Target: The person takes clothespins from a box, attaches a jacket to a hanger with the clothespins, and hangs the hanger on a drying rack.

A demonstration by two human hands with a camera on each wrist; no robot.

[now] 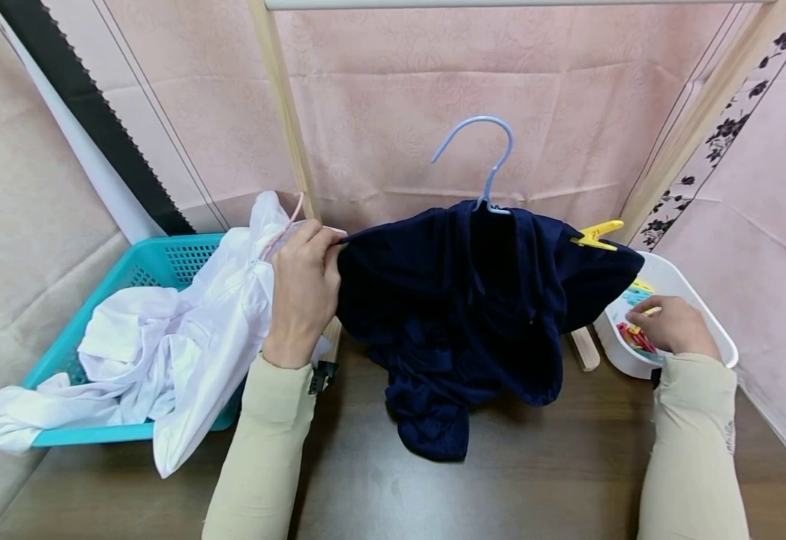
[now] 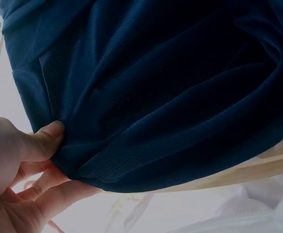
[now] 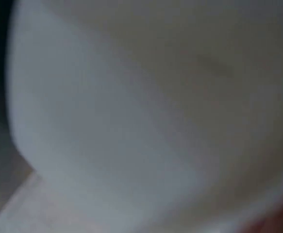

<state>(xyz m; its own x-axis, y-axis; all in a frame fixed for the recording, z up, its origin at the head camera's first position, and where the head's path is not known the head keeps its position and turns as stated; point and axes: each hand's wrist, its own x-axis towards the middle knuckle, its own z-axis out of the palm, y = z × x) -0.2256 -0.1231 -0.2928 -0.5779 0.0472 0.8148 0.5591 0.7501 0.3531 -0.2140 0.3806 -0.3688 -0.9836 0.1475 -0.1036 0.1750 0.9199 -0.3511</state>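
Observation:
A navy garment hangs around a light blue hanger, whose hook stands up bare. My left hand pinches the garment's left end between thumb and fingers, and the left wrist view shows the thumb on the cloth. A yellow clothespin is clipped on the garment's right side. My right hand is down in the white tub, pinching a pale yellow clothespin among red and blue ones. Only the tub's blurred white wall fills most of the right wrist view.
At the left, a teal basket holds white clothing that spills over its front rim. A pink hanger shows beside that clothing. Wooden posts and a pale crossbar form a frame over the brown table.

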